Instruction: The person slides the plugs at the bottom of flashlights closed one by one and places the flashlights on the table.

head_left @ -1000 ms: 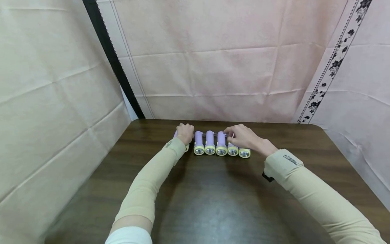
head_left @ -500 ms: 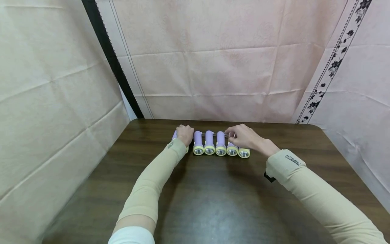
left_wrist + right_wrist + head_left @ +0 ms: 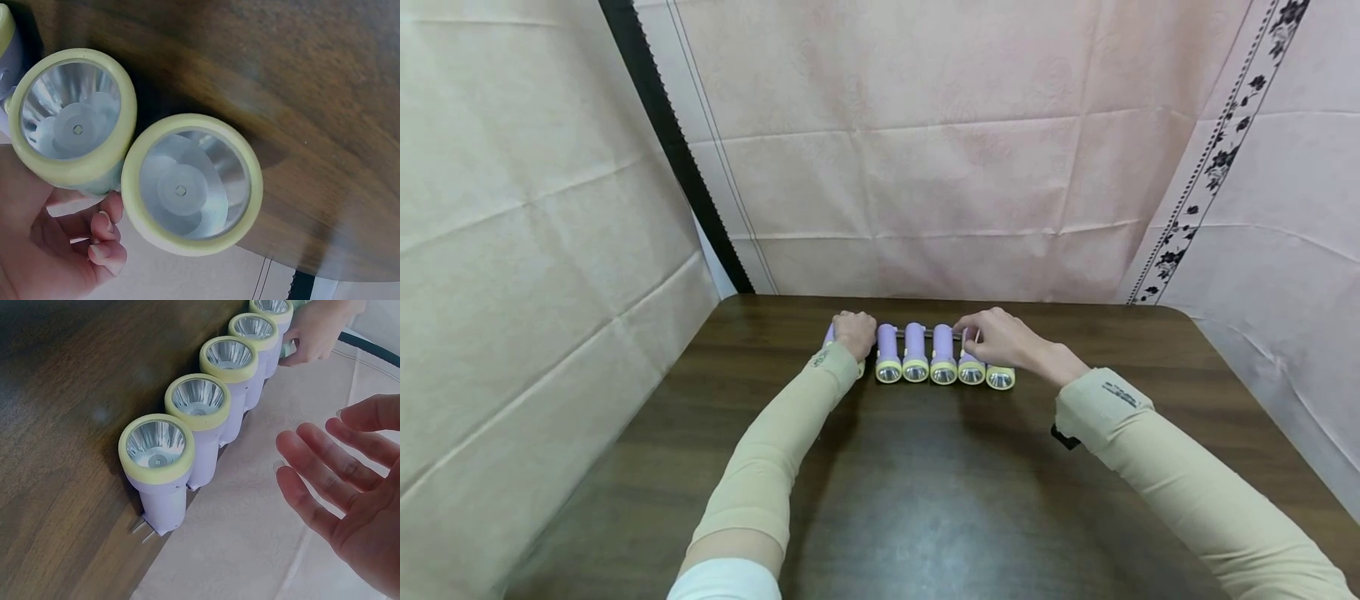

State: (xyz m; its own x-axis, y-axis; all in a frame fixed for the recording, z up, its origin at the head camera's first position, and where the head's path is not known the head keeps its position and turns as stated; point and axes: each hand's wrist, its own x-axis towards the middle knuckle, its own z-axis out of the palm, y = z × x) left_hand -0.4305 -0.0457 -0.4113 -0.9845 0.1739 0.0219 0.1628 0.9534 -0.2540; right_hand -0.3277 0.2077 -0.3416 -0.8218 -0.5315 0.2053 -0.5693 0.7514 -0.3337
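Note:
Several flashlights [image 3: 915,343] with lilac bodies and pale yellow rims lie in a row near the table's back edge, lenses toward me. At the left end my left hand [image 3: 854,335] grips one flashlight [image 3: 75,172] from above and behind. In the left wrist view its curled fingers reach under that flashlight, right beside the outermost flashlight [image 3: 190,244]. My right hand [image 3: 1002,337] hovers over the right part of the row. Its fingers spread loosely in the right wrist view, apart from the flashlights. Two metal prongs [image 3: 144,529] stick out of the rightmost flashlight [image 3: 165,503].
The brown wooden table [image 3: 925,500] has rounded back corners. Pale cloth [image 3: 970,183] hangs behind it and at both sides, with a black strip [image 3: 681,150] at the left and a floral border [image 3: 1221,162] at the right. A black band [image 3: 1063,437] shows at my right wrist.
The head view has shifted very slightly. Both hands and the row of flashlights stay nearly in place.

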